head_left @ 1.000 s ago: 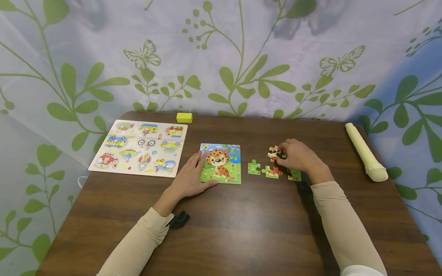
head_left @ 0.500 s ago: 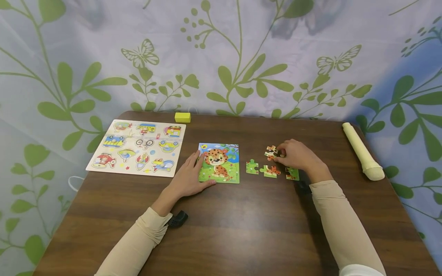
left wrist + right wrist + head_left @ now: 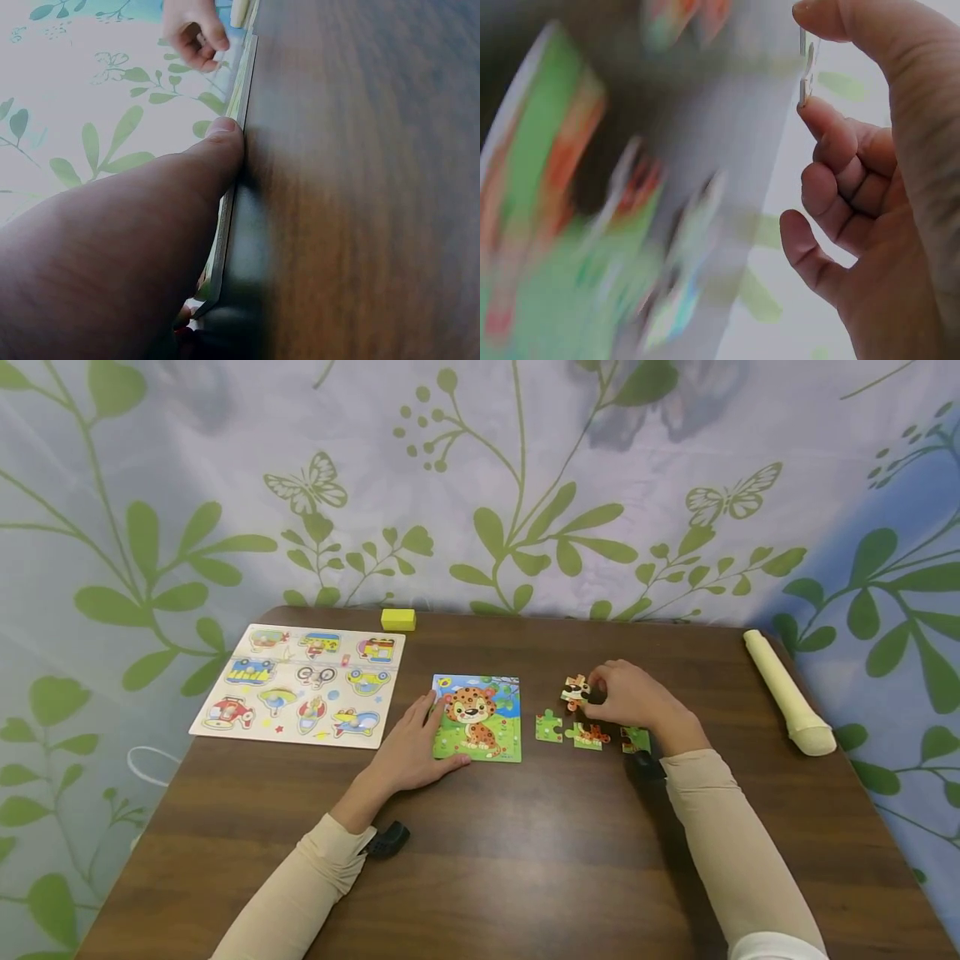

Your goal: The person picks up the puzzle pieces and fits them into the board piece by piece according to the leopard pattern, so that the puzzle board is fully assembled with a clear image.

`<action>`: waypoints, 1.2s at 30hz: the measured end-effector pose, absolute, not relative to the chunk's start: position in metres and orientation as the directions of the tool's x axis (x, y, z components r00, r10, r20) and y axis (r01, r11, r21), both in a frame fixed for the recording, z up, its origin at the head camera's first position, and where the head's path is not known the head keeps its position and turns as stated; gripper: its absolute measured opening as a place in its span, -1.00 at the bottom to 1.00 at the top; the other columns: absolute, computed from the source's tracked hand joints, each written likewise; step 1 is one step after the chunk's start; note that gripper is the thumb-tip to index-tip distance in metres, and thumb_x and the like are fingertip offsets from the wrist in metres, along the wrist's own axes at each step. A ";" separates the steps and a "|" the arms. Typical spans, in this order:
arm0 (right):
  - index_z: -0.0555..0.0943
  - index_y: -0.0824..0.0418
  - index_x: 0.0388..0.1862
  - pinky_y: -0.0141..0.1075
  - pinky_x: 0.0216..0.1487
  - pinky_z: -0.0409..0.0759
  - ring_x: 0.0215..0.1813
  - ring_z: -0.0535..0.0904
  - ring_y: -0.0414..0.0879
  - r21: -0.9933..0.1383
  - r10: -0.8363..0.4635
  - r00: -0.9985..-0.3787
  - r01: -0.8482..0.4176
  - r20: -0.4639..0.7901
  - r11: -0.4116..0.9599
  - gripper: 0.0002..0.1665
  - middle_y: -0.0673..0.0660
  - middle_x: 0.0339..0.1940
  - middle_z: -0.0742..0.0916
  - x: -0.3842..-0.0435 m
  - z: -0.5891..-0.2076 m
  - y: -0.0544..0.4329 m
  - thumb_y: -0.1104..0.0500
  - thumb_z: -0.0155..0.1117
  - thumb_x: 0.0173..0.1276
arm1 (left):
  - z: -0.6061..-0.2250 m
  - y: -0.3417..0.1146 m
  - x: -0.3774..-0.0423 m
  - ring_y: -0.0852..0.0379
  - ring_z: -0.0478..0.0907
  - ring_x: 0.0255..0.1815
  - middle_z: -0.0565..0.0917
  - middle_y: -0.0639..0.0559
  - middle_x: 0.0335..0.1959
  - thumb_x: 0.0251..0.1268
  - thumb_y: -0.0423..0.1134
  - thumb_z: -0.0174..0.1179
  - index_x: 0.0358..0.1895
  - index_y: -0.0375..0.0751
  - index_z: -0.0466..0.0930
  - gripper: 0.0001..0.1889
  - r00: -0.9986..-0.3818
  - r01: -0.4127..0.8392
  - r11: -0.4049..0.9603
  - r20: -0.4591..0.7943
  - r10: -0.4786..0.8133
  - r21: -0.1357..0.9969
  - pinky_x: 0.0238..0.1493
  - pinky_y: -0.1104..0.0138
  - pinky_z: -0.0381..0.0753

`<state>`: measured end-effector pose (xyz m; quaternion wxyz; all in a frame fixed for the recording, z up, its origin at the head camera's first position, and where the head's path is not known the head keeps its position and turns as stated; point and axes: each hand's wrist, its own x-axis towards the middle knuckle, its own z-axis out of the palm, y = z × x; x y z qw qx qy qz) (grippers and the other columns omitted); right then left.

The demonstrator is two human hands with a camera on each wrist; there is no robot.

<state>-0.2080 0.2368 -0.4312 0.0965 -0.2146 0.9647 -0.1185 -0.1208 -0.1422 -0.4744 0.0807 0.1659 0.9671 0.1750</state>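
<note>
A leopard cub picture board (image 3: 501, 727) lies flat on the table. My left hand (image 3: 408, 747) rests at its left side with fingers spread, and the thumb (image 3: 225, 139) lies along its near edge in the left wrist view. My right hand (image 3: 637, 697) pinches a jigsaw piece (image 3: 574, 692) with part of the cub's face printed on it. In the right wrist view that piece (image 3: 807, 67) stands edge-on between thumb and index fingertip. Below it lie a green jigsaw piece (image 3: 549, 727), an orange-and-green piece (image 3: 588, 737) and another green one (image 3: 635, 740) near my right wrist.
A white vehicle peg puzzle board (image 3: 292, 685) lies to the left. At the back edge stands a yellow block (image 3: 398, 619). A cream, microphone-shaped object (image 3: 787, 693) lies at the right edge. Behind the brown table (image 3: 510, 860) hangs a leaf-patterned cloth (image 3: 480, 468).
My right hand has moved a little to the left with the pinched jigsaw piece, closer to the leopard board. My left hand has stayed in place on the board.
</note>
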 end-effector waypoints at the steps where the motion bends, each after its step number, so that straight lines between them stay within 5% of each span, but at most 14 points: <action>1: 0.66 0.26 0.02 0.05 0.04 0.58 -0.04 0.55 0.06 -0.270 -0.449 -0.884 -0.405 -0.129 0.874 -0.45 0.17 -0.08 0.69 -0.207 -0.429 0.229 -0.13 0.39 0.26 | -0.474 -0.142 -0.121 -0.18 -0.06 0.71 -0.07 -0.21 0.70 0.25 0.44 0.19 0.67 -0.21 -0.08 0.15 -0.932 0.293 0.883 -0.095 0.349 0.367 0.61 -0.04 0.19; 10: 0.70 0.15 -0.07 -0.13 -0.10 0.48 -0.17 0.47 -0.03 -0.246 -0.616 -0.785 -0.586 -0.065 0.772 -0.55 0.03 -0.30 0.62 -0.198 -0.419 0.147 -0.15 0.43 0.27 | -0.474 -0.141 -0.120 -0.17 -0.08 0.71 -0.10 -0.20 0.71 0.27 0.45 0.17 0.68 -0.19 -0.11 0.15 -0.930 0.294 0.887 -0.109 0.351 0.355 0.61 -0.04 0.18; 15: 0.72 0.09 -0.04 -0.08 0.01 0.56 -0.09 0.55 -0.03 -0.194 -0.666 -0.743 -0.646 -0.058 0.738 -0.53 0.01 -0.20 0.68 -0.198 -0.428 0.111 -0.21 0.41 0.28 | -0.471 -0.140 -0.120 -0.18 -0.06 0.71 -0.07 -0.22 0.70 0.26 0.44 0.19 0.67 -0.21 -0.09 0.15 -0.932 0.293 0.887 -0.101 0.349 0.357 0.60 -0.04 0.20; 22: 0.72 0.03 -0.09 0.04 0.19 0.56 0.09 0.58 0.02 -0.162 -0.660 -0.740 -0.641 -0.125 0.750 -0.63 0.02 -0.06 0.70 -0.195 -0.435 0.088 -0.19 0.36 0.35 | -0.471 -0.140 -0.120 -0.17 -0.05 0.71 -0.05 -0.22 0.70 0.25 0.43 0.20 0.67 -0.21 -0.08 0.14 -0.932 0.295 0.887 -0.100 0.350 0.356 0.61 -0.03 0.20; 36: 0.69 0.07 0.15 0.04 0.18 0.60 0.12 0.60 0.05 -0.122 -0.651 -0.753 -0.640 -0.101 0.759 -0.44 0.08 0.06 0.68 -0.191 -0.432 0.083 -0.28 0.29 0.41 | -0.470 -0.141 -0.119 -0.19 -0.05 0.70 -0.06 -0.25 0.69 0.27 0.42 0.19 0.66 -0.25 -0.08 0.13 -0.928 0.312 0.886 -0.088 0.361 0.344 0.60 -0.03 0.20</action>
